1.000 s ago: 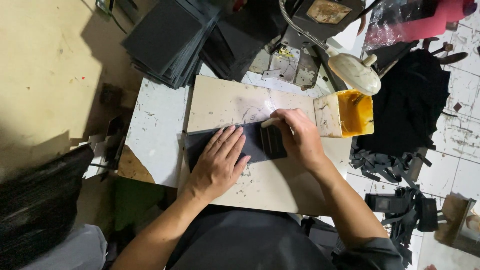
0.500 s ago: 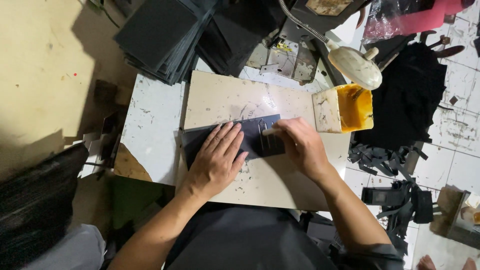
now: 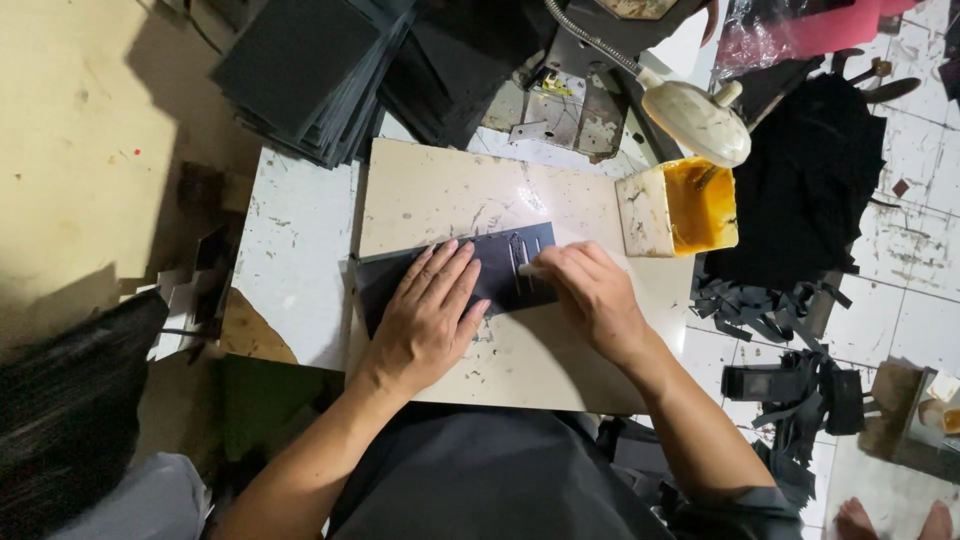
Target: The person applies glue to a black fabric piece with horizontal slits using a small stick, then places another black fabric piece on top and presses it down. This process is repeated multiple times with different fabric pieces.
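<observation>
The left hand (image 3: pixel 425 315) lay flat, fingers spread, pinning a dark leather piece (image 3: pixel 450 275) to the beige board (image 3: pixel 450 195) on the table (image 3: pixel 295 260); the right hand (image 3: pixel 590 295) pressed its right end, grip curled, contents unclear; a yellow glue tub (image 3: pixel 690 205) stood near.

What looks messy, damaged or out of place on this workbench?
The open box is smeared with yellow glue inside. The white tabletop is chipped and stained. Black scraps spill over its right edge. The dark sheet lies slightly askew.

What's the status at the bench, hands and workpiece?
Left hand flat on dark rectangular sheet, pinning it to beige work board. Right hand pressing sheet's right end. Yellow glue tub clear, off right.
</observation>
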